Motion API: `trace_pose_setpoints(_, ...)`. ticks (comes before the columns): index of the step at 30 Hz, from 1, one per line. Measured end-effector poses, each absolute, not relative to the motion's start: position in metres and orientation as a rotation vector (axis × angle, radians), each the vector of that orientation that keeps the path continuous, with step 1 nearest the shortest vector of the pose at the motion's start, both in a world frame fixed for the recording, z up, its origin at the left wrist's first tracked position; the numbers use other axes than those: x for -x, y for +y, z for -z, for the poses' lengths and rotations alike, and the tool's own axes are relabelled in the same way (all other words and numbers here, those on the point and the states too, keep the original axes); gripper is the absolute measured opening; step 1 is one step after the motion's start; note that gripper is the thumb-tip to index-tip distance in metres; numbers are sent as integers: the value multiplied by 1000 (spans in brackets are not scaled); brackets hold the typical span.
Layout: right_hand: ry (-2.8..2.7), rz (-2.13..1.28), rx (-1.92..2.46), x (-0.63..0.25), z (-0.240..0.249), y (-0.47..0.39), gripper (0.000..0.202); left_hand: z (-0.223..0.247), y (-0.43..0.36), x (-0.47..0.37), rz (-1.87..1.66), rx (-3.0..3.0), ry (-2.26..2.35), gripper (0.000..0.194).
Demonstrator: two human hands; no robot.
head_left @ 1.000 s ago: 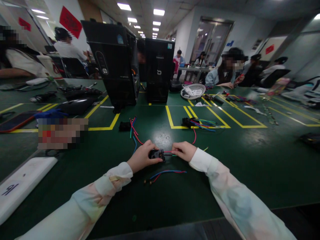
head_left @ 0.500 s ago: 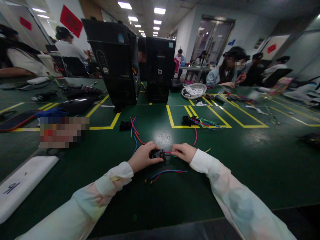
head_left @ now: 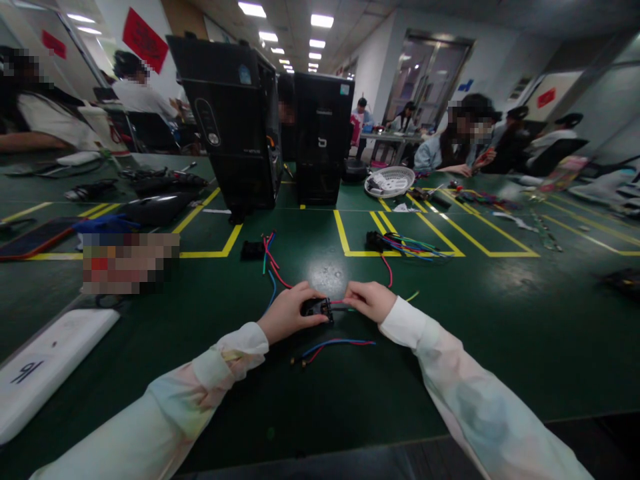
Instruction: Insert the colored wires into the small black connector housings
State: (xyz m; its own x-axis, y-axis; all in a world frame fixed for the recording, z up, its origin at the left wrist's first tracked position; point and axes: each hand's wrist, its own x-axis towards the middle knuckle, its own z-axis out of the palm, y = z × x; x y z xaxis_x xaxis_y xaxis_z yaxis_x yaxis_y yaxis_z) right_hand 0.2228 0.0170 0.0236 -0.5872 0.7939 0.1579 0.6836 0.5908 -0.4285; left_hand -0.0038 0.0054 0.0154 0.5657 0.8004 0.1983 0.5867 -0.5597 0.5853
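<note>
Between thumb and fingers, my left hand (head_left: pixel 295 310) grips a small black connector block (head_left: pixel 317 309) just above the green table. My right hand (head_left: pixel 369 300) is closed in a pinch on a red wire (head_left: pixel 337 302) that runs to the block's right side. A dark wire also leaves that side, below the red one. Closer to me lie loose blue and red wires (head_left: pixel 335 343) with brass-coloured ends. Beyond my left hand sits another black block (head_left: pixel 253 250) with red, blue and green wires. A further black block (head_left: pixel 374 240) with a bundle of coloured wires lies beyond my right hand.
Two black computer towers (head_left: pixel 235 133) stand at the back of the table. A white basket (head_left: pixel 389 181) is to their right. On the left lie a white power-bank-like slab (head_left: pixel 53 367) and dark tools. Several people sit around the room.
The block in my left hand has turned slightly, showing more of its dark top. My right hand keeps its pinch on the red wire, with hardly any movement.
</note>
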Motion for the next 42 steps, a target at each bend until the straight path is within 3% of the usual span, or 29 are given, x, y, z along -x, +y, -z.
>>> trace_pose_setpoints(5,-2565,-612,1185,-228,-17,22,19,-16,5,5,-614,-2343,1123,38)
trace_pose_setpoints(15,-2427,-296,1061,-226,-21,29,17,-16,7,5,-604,-2347,1083,39)
trace_pose_setpoints(20,-2387,-517,1053,-228,-24,21,24,-15,6,5,-614,-2349,1108,39)
trace_pose_setpoints(25,-2420,-706,962,-230,-30,14,18,-14,7,6,-616,-2355,1101,39)
trace_pose_setpoints(33,-2364,-504,1075,-232,-27,25,10,-15,8,7,-598,-2351,1057,40)
trace_pose_setpoints(39,-2397,-860,1024,-234,-23,19,15,-14,8,8,-615,-2355,1086,39)
trace_pose_setpoints(42,-2410,-826,1058,-233,-27,19,14,-13,9,7,-616,-2355,1081,39)
